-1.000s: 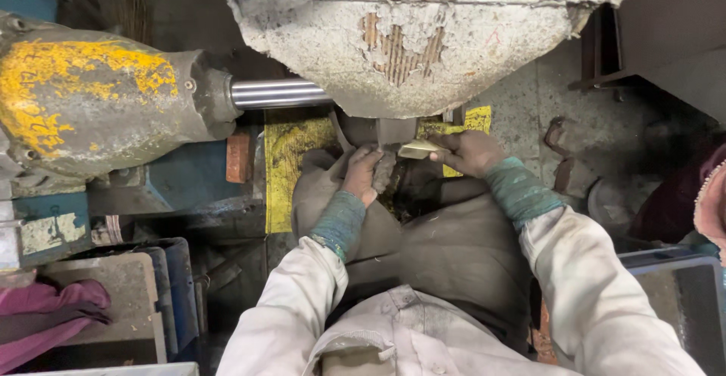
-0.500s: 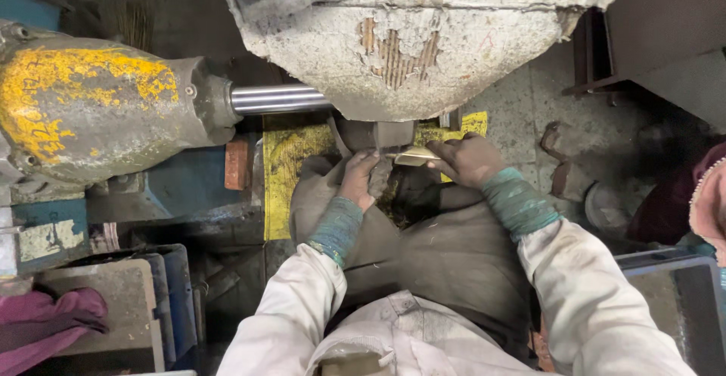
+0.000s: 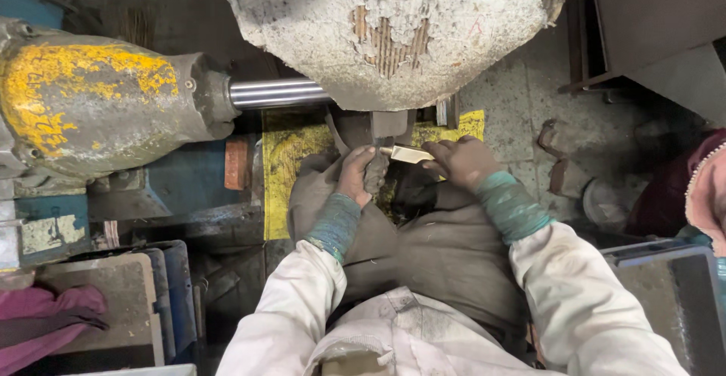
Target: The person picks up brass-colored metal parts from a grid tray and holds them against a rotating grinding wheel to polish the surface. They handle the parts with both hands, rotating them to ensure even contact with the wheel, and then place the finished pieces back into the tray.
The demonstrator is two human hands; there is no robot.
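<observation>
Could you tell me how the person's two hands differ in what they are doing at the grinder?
The left hand grips a dark, dirty lump, fingers curled around it; the right hand holds a pale flat metal bar by one end. The left hand sits right under the big grey machine housing; the right hand lies further out to the side. Both wear green knit cuffs and white sleeves.

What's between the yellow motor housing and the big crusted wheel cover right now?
In the head view, a bare polished steel shaft spans the gap from the yellow motor housing to the crusted wheel cover; nothing else sits there.
</observation>
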